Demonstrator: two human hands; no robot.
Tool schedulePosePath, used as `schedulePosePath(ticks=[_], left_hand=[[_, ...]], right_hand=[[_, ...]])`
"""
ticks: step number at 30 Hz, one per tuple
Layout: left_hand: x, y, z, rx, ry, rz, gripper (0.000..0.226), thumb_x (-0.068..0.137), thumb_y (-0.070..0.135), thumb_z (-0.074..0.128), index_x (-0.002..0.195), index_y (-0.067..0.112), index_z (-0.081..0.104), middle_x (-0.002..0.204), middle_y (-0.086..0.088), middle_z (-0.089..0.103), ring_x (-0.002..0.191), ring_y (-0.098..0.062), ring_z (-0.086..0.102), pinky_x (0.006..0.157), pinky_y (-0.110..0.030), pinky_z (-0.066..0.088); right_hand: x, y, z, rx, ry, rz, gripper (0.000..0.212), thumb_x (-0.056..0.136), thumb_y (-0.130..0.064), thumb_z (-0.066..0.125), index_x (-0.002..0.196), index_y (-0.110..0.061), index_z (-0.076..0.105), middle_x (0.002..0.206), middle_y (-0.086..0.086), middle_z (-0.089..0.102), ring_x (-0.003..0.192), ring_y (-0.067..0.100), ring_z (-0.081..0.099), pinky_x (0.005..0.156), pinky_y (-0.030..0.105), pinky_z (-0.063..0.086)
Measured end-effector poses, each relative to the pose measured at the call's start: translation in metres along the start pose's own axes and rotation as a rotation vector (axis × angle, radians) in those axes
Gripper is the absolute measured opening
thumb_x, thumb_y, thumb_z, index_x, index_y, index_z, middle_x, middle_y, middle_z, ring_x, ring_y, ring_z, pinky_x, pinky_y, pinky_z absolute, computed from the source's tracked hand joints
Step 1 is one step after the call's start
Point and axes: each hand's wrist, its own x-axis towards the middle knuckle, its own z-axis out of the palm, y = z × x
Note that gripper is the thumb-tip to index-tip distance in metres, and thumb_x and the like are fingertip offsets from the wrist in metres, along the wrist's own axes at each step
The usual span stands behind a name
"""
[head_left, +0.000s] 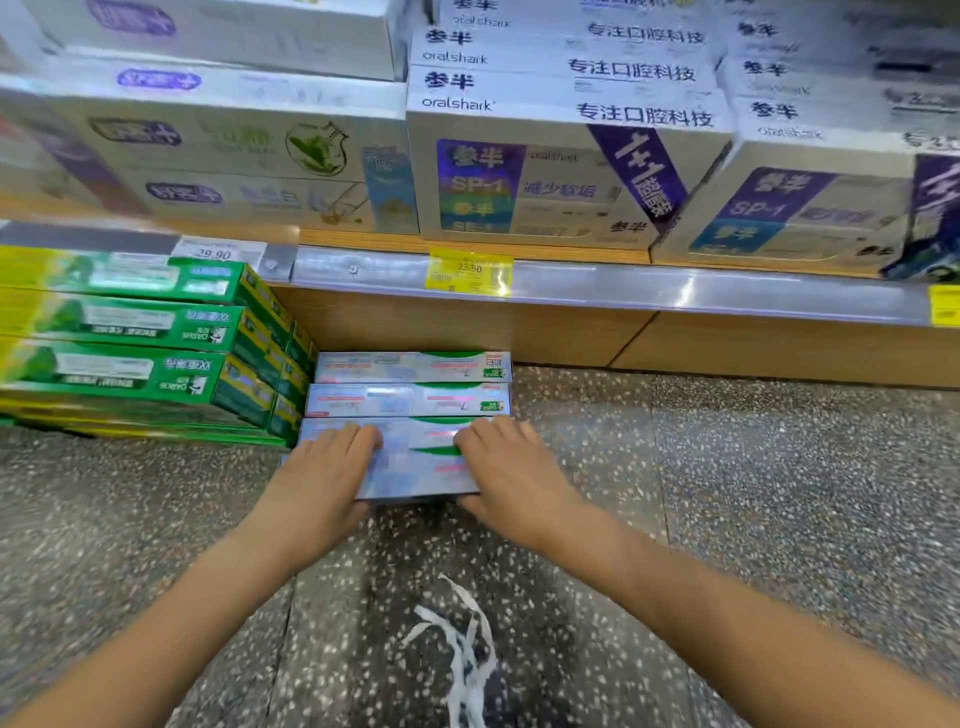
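Note:
A pale blue-white toothpaste box (415, 462) lies on the speckled floor at the front of a short row. Two like boxes (410, 384) lie behind it against the shelf base. My left hand (324, 475) grips its left end, fingers over the top. Over the box's right end lies my right hand (506, 470), fingers on top and thumb at the near side. Whether the box is off the floor I cannot tell.
A stack of green toothpaste boxes (135, 338) stands on the floor to the left, touching the row. Above, a wooden shelf (571, 280) with price tags carries large white boxes (545, 171). White torn strips (462, 644) lie on the floor between my forearms.

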Motion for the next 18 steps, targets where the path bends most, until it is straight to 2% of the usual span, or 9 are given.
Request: schedulePosePath(ticks=[2,3,4,6,8,11,14,16,18], left_hand=[[-0.006,-0.002,0.011,0.074,-0.025,-0.015,0.074,0.038,0.030,0.093,0.091,0.019,0.042,0.076,-0.003,0.056,0.064,-0.027,0.060,0.045,-0.029,0.042],[-0.007,-0.004,0.015,0.101,-0.025,-0.028,0.075,0.036,0.031,0.093,0.090,0.017,0.043,0.076,-0.004,0.055,0.064,-0.027,0.059,0.045,-0.028,0.040],[-0.006,-0.007,0.020,0.112,-0.024,-0.048,0.075,0.034,0.032,0.094,0.089,0.016,0.045,0.079,-0.006,0.055,0.066,-0.029,0.059,0.045,-0.030,0.042],[-0.002,-0.011,0.025,0.115,-0.029,-0.102,0.075,0.033,0.032,0.094,0.089,0.012,0.048,0.088,-0.013,0.056,0.073,-0.035,0.059,0.049,-0.037,0.047],[0.001,-0.012,0.029,0.102,-0.044,-0.123,0.073,0.038,0.031,0.094,0.090,0.012,0.047,0.098,-0.019,0.056,0.083,-0.040,0.059,0.056,-0.043,0.051],[0.003,-0.013,0.030,0.094,-0.043,-0.110,0.077,0.038,0.033,0.093,0.095,0.013,0.045,0.103,-0.019,0.057,0.089,-0.040,0.061,0.064,-0.044,0.052],[0.005,-0.018,0.031,0.127,0.020,-0.110,0.092,0.035,0.046,0.090,0.107,0.011,0.045,0.101,-0.015,0.059,0.091,-0.034,0.062,0.072,-0.043,0.052],[0.010,-0.020,0.031,0.155,0.039,-0.125,0.097,0.037,0.061,0.080,0.111,0.007,0.049,0.098,-0.015,0.058,0.088,-0.034,0.061,0.071,-0.043,0.052],[0.016,-0.019,0.028,0.194,0.032,-0.126,0.094,0.041,0.069,0.064,0.108,0.004,0.054,0.091,-0.013,0.056,0.080,-0.033,0.059,0.067,-0.042,0.051]], right_hand=[[0.003,-0.004,0.014,-0.017,-0.039,0.009,0.059,0.060,-0.037,0.083,0.105,-0.007,0.060,0.104,0.011,0.059,0.095,0.031,0.056,0.075,0.035,0.047],[0.006,-0.004,0.021,-0.019,-0.036,0.020,0.062,0.056,-0.039,0.085,0.103,-0.006,0.061,0.105,0.013,0.060,0.096,0.033,0.057,0.076,0.036,0.048],[0.009,-0.006,0.025,0.000,-0.074,0.017,0.063,0.062,-0.038,0.082,0.111,-0.005,0.058,0.116,0.017,0.057,0.107,0.036,0.053,0.086,0.040,0.046],[0.016,-0.005,0.030,-0.002,-0.064,-0.023,0.064,0.081,-0.033,0.069,0.130,-0.003,0.043,0.142,0.021,0.035,0.133,0.038,0.028,0.108,0.047,0.025],[0.019,0.000,0.033,-0.001,-0.049,-0.008,0.064,0.085,-0.032,0.064,0.137,-0.007,0.035,0.149,0.019,0.023,0.139,0.036,0.015,0.113,0.047,0.012],[0.024,0.006,0.039,0.027,-0.049,-0.019,0.067,0.082,-0.036,0.067,0.136,-0.011,0.036,0.146,0.017,0.026,0.135,0.036,0.020,0.112,0.048,0.016],[0.028,0.010,0.038,0.016,-0.010,-0.026,0.082,0.076,-0.047,0.070,0.140,-0.015,0.031,0.141,0.012,0.031,0.129,0.032,0.026,0.108,0.044,0.022],[0.033,0.011,0.034,-0.003,0.026,-0.029,0.092,0.072,-0.056,0.070,0.142,-0.015,0.026,0.136,0.010,0.033,0.125,0.029,0.029,0.105,0.041,0.024],[0.036,0.010,0.033,-0.016,0.045,-0.028,0.096,0.069,-0.061,0.069,0.141,-0.013,0.027,0.131,0.010,0.036,0.120,0.028,0.033,0.102,0.040,0.027]])
